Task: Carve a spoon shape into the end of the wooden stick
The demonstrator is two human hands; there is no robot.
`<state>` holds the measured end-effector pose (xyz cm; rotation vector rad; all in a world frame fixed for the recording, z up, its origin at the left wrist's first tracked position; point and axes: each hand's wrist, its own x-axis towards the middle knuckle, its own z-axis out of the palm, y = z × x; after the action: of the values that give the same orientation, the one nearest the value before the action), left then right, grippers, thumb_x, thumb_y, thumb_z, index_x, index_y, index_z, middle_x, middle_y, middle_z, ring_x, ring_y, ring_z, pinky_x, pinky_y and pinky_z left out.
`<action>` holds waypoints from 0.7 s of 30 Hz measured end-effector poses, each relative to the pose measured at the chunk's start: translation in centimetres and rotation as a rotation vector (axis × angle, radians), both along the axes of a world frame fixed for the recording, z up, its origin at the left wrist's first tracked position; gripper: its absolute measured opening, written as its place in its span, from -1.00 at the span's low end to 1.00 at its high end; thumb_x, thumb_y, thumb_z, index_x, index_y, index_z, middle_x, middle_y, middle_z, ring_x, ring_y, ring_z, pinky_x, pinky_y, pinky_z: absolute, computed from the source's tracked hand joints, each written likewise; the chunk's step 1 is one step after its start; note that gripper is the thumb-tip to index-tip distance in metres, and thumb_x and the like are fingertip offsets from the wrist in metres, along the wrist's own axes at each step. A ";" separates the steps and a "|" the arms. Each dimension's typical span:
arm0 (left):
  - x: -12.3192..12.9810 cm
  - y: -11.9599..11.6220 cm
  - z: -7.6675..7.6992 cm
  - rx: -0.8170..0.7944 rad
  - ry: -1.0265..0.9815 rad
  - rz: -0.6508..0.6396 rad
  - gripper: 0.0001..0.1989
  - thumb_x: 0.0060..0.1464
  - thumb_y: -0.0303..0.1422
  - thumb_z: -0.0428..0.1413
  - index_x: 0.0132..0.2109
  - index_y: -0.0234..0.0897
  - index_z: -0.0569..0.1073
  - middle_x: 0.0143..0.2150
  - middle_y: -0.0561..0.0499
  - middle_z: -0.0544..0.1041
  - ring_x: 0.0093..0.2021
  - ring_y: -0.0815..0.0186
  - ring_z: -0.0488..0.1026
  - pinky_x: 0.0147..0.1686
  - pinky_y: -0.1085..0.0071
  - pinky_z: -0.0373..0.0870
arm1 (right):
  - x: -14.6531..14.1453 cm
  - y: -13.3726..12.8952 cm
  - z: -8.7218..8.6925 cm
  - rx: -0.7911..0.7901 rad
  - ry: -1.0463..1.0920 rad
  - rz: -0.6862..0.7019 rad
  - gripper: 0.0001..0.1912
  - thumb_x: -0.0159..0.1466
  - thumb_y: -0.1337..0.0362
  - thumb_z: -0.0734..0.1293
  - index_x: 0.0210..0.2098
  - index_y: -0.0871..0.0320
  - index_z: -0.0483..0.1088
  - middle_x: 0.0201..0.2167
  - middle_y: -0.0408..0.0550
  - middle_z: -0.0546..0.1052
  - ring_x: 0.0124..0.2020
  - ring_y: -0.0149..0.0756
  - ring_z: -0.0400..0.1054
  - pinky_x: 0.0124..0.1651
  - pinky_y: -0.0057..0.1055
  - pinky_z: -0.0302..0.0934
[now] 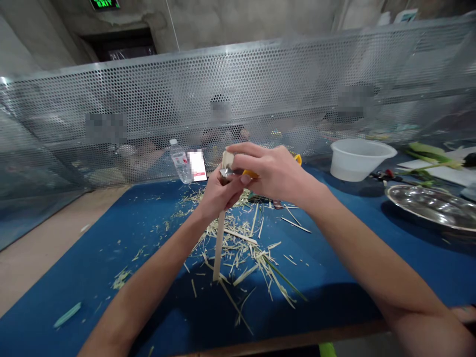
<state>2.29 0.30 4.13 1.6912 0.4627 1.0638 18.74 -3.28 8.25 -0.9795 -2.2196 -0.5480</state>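
Showing a counter (334, 263) with a screen (230, 74) running along its far side. Holding a strip (219, 248) in the hands (275, 171) over the centre, above shavings (240, 243) scattering across the middle. Showing, before the screen and left of centre, a bottle (179, 163), with a phone (200, 171) just right of it. Continuing right, showing a tub (349, 161) toward the back, a dish (435, 204) nearer and farther right, and leafy stalks (427, 148) behind the dish. Showing, at near left, a small stick (67, 315) lying left of the shavings.

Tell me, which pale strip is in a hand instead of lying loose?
The broad strip sticking out below the left hand; the other strips lie scattered on the blue surface, mostly thinner.
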 end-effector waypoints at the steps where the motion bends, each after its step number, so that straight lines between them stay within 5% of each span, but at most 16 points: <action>1: 0.0 0.0 -0.1 -0.002 -0.002 0.003 -0.49 -0.01 0.03 0.23 -0.50 -0.17 0.13 -0.78 0.27 0.09 -0.80 0.56 -0.03 -0.78 0.48 -0.13 | -0.1 0.0 0.0 0.013 -0.007 -0.010 -0.66 0.21 0.36 0.19 -0.09 -0.02 0.43 0.18 -0.18 0.46 -0.18 -0.31 0.46 -0.46 -0.37 0.03; 5: -0.1 0.0 -0.1 -0.015 -0.060 -0.053 -0.59 0.02 -0.05 0.22 -0.41 -0.16 0.18 -0.74 0.28 0.09 -0.79 0.55 -0.02 -0.78 0.50 -0.11 | -0.4 -0.1 0.1 0.035 0.083 -0.035 -0.79 0.28 0.28 0.21 -0.15 0.04 0.44 0.05 -0.15 0.55 -0.26 -0.33 0.47 -0.42 -0.38 0.11; 11: -0.8 -0.5 0.9 -0.193 -0.193 -0.207 -0.82 -0.09 -0.21 0.01 -0.32 -0.18 0.26 -0.64 0.25 -0.07 -0.75 0.52 -0.12 -0.75 0.50 -0.11 | -0.2 -0.5 0.9 0.172 0.523 -0.064 -0.79 0.36 0.08 0.23 -0.17 0.05 0.40 -0.24 -0.13 0.58 -0.30 -0.34 0.45 -0.25 -0.35 0.27; 21: -0.9 -0.8 1.4 -0.195 -0.310 -0.247 -0.60 -0.18 -0.34 -0.04 -0.12 -0.30 0.41 -0.59 0.20 0.04 -0.74 0.52 0.00 -0.68 0.47 -0.03 | 0.2 0.0 0.8 0.255 0.517 -0.053 -0.86 0.31 0.15 0.31 -0.29 0.08 0.36 -0.39 -0.16 0.54 -0.44 -0.39 0.39 -0.35 -0.37 0.22</action>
<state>1.38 -0.47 5.52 1.3432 0.1475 1.0395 18.91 -3.30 9.06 -0.9224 -1.6279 -0.5161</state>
